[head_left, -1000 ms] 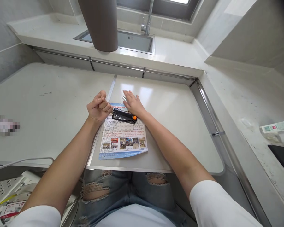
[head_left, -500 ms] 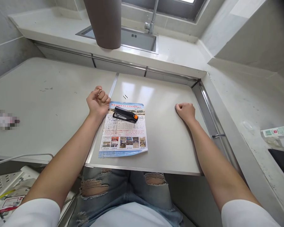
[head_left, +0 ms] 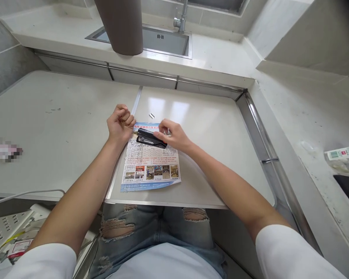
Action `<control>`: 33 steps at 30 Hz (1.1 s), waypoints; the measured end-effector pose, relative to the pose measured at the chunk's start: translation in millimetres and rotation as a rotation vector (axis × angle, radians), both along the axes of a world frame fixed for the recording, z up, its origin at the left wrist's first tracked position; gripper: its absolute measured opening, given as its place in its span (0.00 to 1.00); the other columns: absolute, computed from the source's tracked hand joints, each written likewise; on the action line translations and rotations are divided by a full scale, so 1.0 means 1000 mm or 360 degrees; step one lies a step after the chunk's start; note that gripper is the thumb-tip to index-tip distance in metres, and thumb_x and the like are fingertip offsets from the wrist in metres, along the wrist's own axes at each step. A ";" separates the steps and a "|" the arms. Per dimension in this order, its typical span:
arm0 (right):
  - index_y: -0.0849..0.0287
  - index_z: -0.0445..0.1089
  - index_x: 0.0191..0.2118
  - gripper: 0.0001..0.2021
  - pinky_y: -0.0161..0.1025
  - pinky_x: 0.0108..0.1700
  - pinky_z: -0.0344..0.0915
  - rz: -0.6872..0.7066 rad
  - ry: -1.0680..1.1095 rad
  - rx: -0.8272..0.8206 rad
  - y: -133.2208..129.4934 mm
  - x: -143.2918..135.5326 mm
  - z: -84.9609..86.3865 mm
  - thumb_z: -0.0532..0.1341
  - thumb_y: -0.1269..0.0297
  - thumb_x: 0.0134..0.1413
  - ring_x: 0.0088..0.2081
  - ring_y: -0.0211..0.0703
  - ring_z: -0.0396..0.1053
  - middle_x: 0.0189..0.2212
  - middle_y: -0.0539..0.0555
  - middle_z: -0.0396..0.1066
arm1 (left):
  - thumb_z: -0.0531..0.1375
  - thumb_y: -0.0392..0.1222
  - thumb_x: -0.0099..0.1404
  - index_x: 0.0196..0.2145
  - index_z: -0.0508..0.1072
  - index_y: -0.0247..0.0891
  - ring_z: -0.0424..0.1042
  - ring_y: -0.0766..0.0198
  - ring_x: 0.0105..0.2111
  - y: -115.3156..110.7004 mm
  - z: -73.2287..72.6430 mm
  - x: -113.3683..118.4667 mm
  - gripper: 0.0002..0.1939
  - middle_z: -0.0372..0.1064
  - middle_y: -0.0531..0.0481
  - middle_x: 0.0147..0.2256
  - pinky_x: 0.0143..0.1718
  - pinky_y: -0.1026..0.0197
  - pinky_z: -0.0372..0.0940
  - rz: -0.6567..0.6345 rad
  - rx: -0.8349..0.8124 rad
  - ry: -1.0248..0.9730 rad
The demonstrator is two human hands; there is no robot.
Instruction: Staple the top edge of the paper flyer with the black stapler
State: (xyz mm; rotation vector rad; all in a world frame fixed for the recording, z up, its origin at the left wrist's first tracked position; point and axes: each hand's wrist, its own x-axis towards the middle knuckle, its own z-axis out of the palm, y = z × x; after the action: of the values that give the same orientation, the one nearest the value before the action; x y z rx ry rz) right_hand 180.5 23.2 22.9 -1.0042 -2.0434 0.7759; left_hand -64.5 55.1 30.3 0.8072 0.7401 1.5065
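Observation:
A black stapler (head_left: pixel 150 138) with an orange part at its right end lies aslant on a printed flyer (head_left: pixel 151 174) on the table. My right hand (head_left: pixel 174 135) is at the stapler's right end, thumb across its top and fingers curled at the far side; the hand covers most of the orange part. Curled into a loose fist, my left hand (head_left: pixel 121 122) rests by the flyer's upper left corner with nothing visible in it. Just beyond the flyer lie small strips of staples (head_left: pixel 151 115).
The pale table (head_left: pixel 215 155) has a metal-edged seam under my left hand. Behind it stand a counter with a sink (head_left: pixel 165 40) and a brown cylinder (head_left: pixel 122 27). A white cable (head_left: pixel 31 192) lies at the left edge, above a shelf rack (head_left: pixel 6 228). A box (head_left: pixel 344 152) sits at right.
My right hand has swung left from the table's right side to the stapler. My left hand stays in a fist at the flyer's corner. The whole view has shifted slightly.

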 end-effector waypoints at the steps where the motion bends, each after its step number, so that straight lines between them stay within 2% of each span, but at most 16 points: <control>1: 0.53 0.64 0.36 0.23 0.41 0.41 0.62 0.0070 -0.0040 -0.0038 -0.002 -0.011 0.000 0.63 0.37 0.64 0.37 0.44 0.64 0.35 0.51 0.70 | 0.67 0.40 0.68 0.31 0.69 0.43 0.40 0.70 0.15 -0.001 0.000 0.001 0.11 0.37 0.62 0.19 0.18 0.63 0.46 -0.0009 0.0010 0.0020; 4: 0.53 0.65 0.41 0.17 0.41 0.41 0.61 0.0161 -0.0264 -0.0087 -0.004 -0.028 -0.004 0.68 0.47 0.60 0.39 0.45 0.66 0.38 0.51 0.72 | 0.68 0.40 0.66 0.30 0.71 0.42 0.40 0.71 0.16 -0.002 -0.002 0.005 0.10 0.38 0.62 0.19 0.18 0.64 0.47 -0.0041 0.0061 0.0096; 6: 0.54 0.66 0.42 0.11 0.41 0.42 0.61 0.0151 -0.0399 -0.0062 -0.005 -0.027 -0.008 0.66 0.56 0.60 0.40 0.47 0.68 0.40 0.52 0.73 | 0.69 0.40 0.63 0.29 0.72 0.42 0.41 0.71 0.16 -0.001 -0.007 0.008 0.09 0.39 0.62 0.18 0.19 0.64 0.46 -0.0091 0.0134 0.0204; 8: 0.54 0.67 0.41 0.07 0.41 0.41 0.60 0.0111 -0.0472 -0.0032 -0.007 -0.021 -0.012 0.63 0.61 0.60 0.40 0.48 0.68 0.41 0.52 0.74 | 0.68 0.41 0.61 0.29 0.74 0.41 0.43 0.70 0.17 -0.001 -0.013 0.012 0.06 0.43 0.61 0.18 0.21 0.64 0.45 -0.0150 0.0246 0.0413; 11: 0.55 0.68 0.41 0.06 0.41 0.41 0.60 0.0079 -0.0483 -0.0025 -0.013 -0.002 -0.014 0.63 0.62 0.60 0.40 0.48 0.69 0.40 0.53 0.74 | 0.67 0.41 0.60 0.30 0.78 0.40 0.49 0.68 0.19 -0.005 -0.020 0.019 0.04 0.52 0.59 0.18 0.24 0.63 0.45 -0.0249 0.0456 0.1020; 14: 0.55 0.69 0.40 0.06 0.42 0.41 0.61 0.0056 -0.0451 -0.0046 -0.020 0.026 -0.013 0.64 0.62 0.59 0.39 0.47 0.68 0.39 0.53 0.73 | 0.65 0.41 0.63 0.33 0.80 0.40 0.49 0.67 0.20 -0.012 -0.023 0.025 0.04 0.49 0.61 0.18 0.27 0.62 0.48 -0.0245 0.0691 0.1618; 18: 0.56 0.70 0.38 0.06 0.42 0.40 0.60 -0.0045 -0.0413 -0.0060 -0.029 0.059 -0.010 0.65 0.61 0.59 0.37 0.46 0.67 0.36 0.52 0.72 | 0.62 0.44 0.67 0.37 0.82 0.40 0.51 0.66 0.20 -0.019 -0.023 0.028 0.09 0.48 0.61 0.17 0.29 0.61 0.51 -0.0260 0.0862 0.1992; 22: 0.56 0.74 0.42 0.08 0.42 0.42 0.63 -0.0031 -0.0406 -0.0077 -0.033 0.076 -0.007 0.66 0.59 0.60 0.39 0.47 0.69 0.41 0.54 0.75 | 0.63 0.50 0.69 0.42 0.86 0.42 0.56 0.66 0.19 -0.019 -0.028 0.028 0.14 0.57 0.59 0.18 0.29 0.61 0.52 -0.0394 0.0857 0.2242; 24: 0.55 0.75 0.44 0.09 0.45 0.45 0.66 -0.0099 -0.0393 -0.0020 -0.033 0.080 -0.007 0.67 0.58 0.61 0.41 0.49 0.71 0.42 0.55 0.76 | 0.64 0.52 0.69 0.43 0.88 0.44 0.57 0.66 0.20 -0.018 -0.032 0.027 0.15 0.60 0.58 0.19 0.29 0.61 0.52 -0.0438 0.0880 0.2292; 28: 0.54 0.76 0.51 0.13 0.51 0.53 0.69 -0.0249 -0.0309 0.0148 -0.031 0.087 -0.012 0.66 0.57 0.63 0.49 0.56 0.73 0.47 0.58 0.77 | 0.65 0.53 0.69 0.43 0.88 0.44 0.58 0.66 0.19 -0.017 -0.037 0.025 0.15 0.61 0.58 0.19 0.29 0.61 0.53 -0.0441 0.0938 0.2313; 33: 0.52 0.74 0.58 0.16 0.55 0.60 0.67 -0.0294 -0.0299 0.0223 -0.025 0.091 -0.018 0.62 0.58 0.69 0.53 0.57 0.72 0.50 0.58 0.78 | 0.65 0.54 0.70 0.43 0.88 0.44 0.56 0.67 0.18 -0.017 -0.036 0.024 0.15 0.61 0.58 0.18 0.28 0.61 0.53 -0.0461 0.0944 0.2308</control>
State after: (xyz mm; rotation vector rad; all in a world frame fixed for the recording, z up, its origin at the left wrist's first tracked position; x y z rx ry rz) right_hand 271.6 -1.4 4.8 -1.2023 -2.0928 0.4499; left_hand -40.1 38.1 -5.3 2.4182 1.0981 0.6557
